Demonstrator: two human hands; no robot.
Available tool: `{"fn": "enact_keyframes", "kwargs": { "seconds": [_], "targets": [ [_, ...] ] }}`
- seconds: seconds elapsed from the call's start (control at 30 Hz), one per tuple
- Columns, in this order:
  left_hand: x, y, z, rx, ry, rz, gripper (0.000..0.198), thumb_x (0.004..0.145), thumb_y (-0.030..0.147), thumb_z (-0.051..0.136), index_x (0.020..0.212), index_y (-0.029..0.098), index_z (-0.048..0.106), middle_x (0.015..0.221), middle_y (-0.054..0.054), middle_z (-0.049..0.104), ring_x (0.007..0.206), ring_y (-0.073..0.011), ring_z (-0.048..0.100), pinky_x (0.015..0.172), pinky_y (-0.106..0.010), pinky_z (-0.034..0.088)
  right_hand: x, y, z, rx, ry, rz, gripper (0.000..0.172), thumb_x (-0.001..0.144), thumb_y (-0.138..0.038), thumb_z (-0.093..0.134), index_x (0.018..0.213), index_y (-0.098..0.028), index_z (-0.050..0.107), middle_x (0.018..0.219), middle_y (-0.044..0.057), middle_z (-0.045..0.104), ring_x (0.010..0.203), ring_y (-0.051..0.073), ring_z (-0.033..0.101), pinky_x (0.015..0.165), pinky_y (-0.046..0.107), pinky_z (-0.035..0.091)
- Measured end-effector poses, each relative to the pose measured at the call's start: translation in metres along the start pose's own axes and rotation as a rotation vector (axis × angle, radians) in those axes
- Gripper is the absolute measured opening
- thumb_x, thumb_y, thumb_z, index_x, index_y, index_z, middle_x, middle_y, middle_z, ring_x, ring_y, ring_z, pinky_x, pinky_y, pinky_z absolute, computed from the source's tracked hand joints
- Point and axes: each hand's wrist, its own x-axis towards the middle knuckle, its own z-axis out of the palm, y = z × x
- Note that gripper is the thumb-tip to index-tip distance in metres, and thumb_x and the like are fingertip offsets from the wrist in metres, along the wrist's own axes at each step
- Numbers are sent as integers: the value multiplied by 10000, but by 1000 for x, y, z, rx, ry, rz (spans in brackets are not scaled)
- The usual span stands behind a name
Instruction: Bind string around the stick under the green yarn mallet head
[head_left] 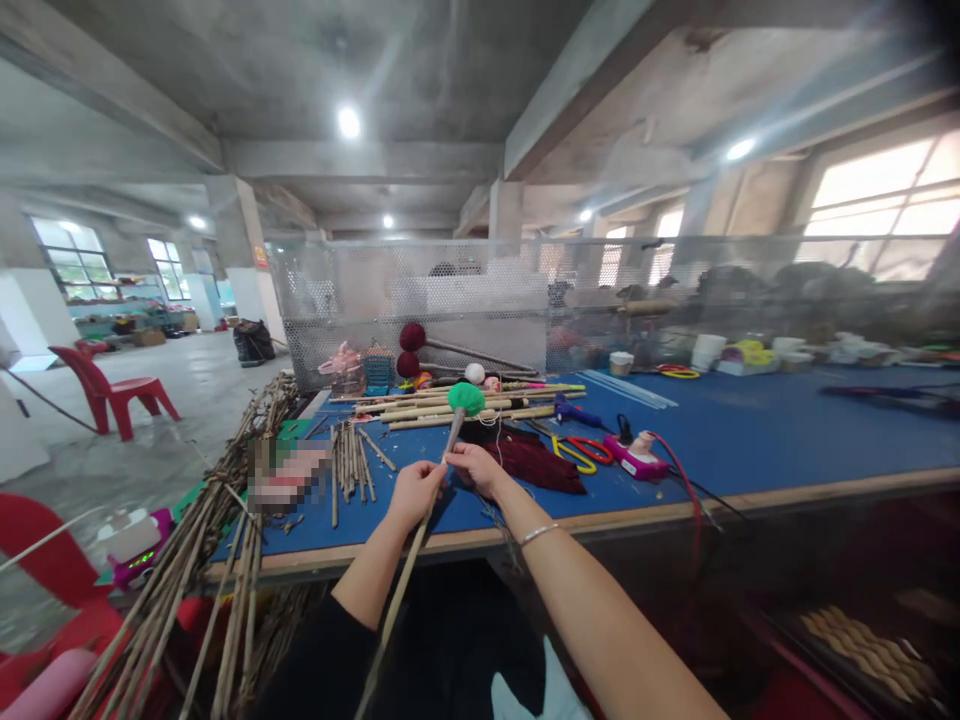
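Observation:
My left hand (415, 492) is closed round a long thin wooden stick (400, 590) that ends in a green yarn ball (466, 399). The stick slants up from my lap over the blue table (750, 440). My right hand (476, 467) pinches the stick just below the ball, fingers pressed together; a thin white thread (496, 425) hangs near it. A silver bracelet (540, 533) sits on my right wrist. Dark red yarn (534, 460) lies on the table just right of my hands.
Several finished sticks with dark red balls (411, 337) and bare sticks (465, 408) lie further back. Short sticks (351, 462), scissors (581, 450) and a pink glue gun (637, 455) with a red cord rest nearby. A bundle of long sticks (217, 540) leans at left. Red chairs (112, 392) stand left; a mesh fence (450, 290) backs the table.

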Motion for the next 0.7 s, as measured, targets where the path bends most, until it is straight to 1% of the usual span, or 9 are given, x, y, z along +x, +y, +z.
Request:
{"fn": "enact_keyframes", "kwargs": {
  "seconds": [0.03,0.13,0.2,0.27,0.33,0.4,0.5,0.6,0.7],
  "targets": [
    [1,-2,1,-8,6,22,370,683,492,517,653,131,594,539,-13,581,452,-96,478,454,-202,358,1,0,0,-9,9,-5,280,591,-357,660,676,-145,499,354,-119,276,295,16,163,329,193,60],
    [3,-4,2,30,101,85,337,627,446,601,728,124,606,594,-13,599,517,-99,495,506,-200,370,4,3,4,-54,42,-14,279,582,-351,663,653,-137,499,357,-107,317,299,16,192,340,198,76],
    [3,-4,2,73,156,70,311,591,399,643,731,122,614,603,-14,606,534,-100,500,520,-200,369,7,5,7,-94,70,-18,291,575,-359,668,634,-129,499,369,-91,357,307,15,219,346,199,86],
    [2,-4,2,79,178,35,285,597,389,638,696,122,622,581,-13,600,513,-96,489,504,-201,359,8,6,9,-109,88,-21,309,574,-376,672,632,-124,502,384,-83,376,315,16,237,348,198,92],
    [2,-3,1,14,154,7,303,628,419,606,686,122,618,530,0,570,461,-87,459,466,-202,341,9,5,9,-88,66,-9,324,585,-398,666,665,-123,515,385,-90,360,313,16,227,345,199,84],
    [1,-2,2,-88,92,-19,329,650,447,577,696,122,604,500,12,540,416,-78,430,432,-201,329,9,4,7,-50,16,18,336,604,-412,656,724,-125,529,375,-106,318,304,17,192,340,200,66],
    [3,0,4,-180,40,-55,319,671,437,551,714,123,588,536,3,552,408,-79,441,426,-205,347,11,1,5,-11,-15,39,324,601,-400,666,718,-144,506,358,-122,274,294,14,154,328,196,51],
    [9,1,4,-63,58,-21,291,696,408,517,662,130,595,551,-13,567,454,-92,472,463,-210,363,16,0,5,-26,45,48,333,576,-389,685,645,-161,452,344,-123,280,275,13,165,315,192,53],
    [16,-1,1,148,139,36,215,649,346,573,605,136,593,540,-7,564,498,-95,469,495,-204,348,22,0,7,-80,53,79,336,570,-395,686,636,-159,457,346,-112,320,264,13,184,311,190,58]
  ]
}}
